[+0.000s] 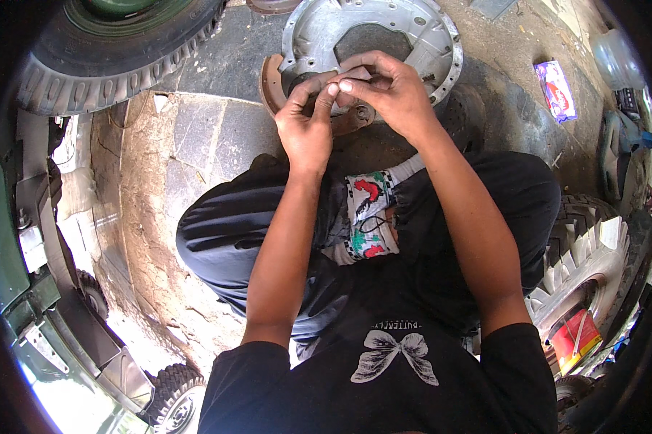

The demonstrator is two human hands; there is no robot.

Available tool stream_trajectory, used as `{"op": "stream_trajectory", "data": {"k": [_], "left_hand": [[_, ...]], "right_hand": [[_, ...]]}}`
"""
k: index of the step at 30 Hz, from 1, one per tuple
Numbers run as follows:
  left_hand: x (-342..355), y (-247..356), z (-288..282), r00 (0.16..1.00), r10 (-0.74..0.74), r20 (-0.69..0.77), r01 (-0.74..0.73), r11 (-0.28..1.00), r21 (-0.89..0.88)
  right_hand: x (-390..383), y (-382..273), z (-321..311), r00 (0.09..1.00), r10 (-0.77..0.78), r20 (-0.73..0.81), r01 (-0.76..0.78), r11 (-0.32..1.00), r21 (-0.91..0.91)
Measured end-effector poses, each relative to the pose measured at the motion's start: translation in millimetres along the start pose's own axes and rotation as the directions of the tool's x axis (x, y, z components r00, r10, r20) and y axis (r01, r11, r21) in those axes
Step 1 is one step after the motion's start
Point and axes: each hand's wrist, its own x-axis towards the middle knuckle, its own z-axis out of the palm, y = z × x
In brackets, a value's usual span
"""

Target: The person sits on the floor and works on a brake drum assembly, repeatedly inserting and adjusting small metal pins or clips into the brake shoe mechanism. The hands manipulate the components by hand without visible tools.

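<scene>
My left hand (305,130) and my right hand (398,98) meet in front of me, thumbs and fingertips pinched together. Between them is a small brown folded piece (359,73), thin like a scrap of sandpaper. Fingers cover part of it, so its full shape is hidden. Beneath and beyond my hands lies a large grey cast-metal housing (308,35) with a wide opening and bolt holes round its flange. A rusty brown curved part (271,85) rests at the housing's near left edge, partly hidden by my hands.
A big tyre (123,69) on a green rim lies at the far left. On the right are a purple packet (556,90), a clear plastic container (616,59), a chunky-treaded tyre (582,267) and a red tin (576,336). Patterned cloth (371,217) shows between my folded legs.
</scene>
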Motion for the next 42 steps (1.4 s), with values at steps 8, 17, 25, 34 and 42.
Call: {"op": "stream_trajectory", "data": {"k": [8, 17, 25, 34, 42], "left_hand": [[-2.1, -0.1, -0.2, 0.998, -0.069, 0.006, 0.070, 0.997, -0.017], [-3.1, 0.7, -3.1, 0.994, -0.111, 0.021, 0.111, 0.994, -0.002], [-0.2, 2.8, -1.7, 0.992, -0.125, -0.027, 0.126, 0.991, 0.037], [1.7, -0.7, -1.1, 0.978, -0.191, 0.086, 0.208, 0.933, -0.292], [3.3, 0.8, -4.7, 0.974, -0.202, 0.103, 0.226, 0.905, -0.361]], "right_hand": [[-0.9, -6.6, -3.6, 0.996, 0.068, 0.061, -0.061, 0.993, -0.102], [-3.0, -19.4, -4.2, 0.997, 0.044, 0.061, -0.026, 0.965, -0.263], [-3.0, -11.1, 1.1, 0.991, 0.110, 0.074, -0.108, 0.994, -0.029], [-3.3, -17.4, -4.4, 1.000, 0.028, 0.010, -0.025, 0.970, -0.242], [-1.8, -14.1, -4.0, 0.996, 0.031, 0.087, -0.032, 0.999, 0.008]]}}
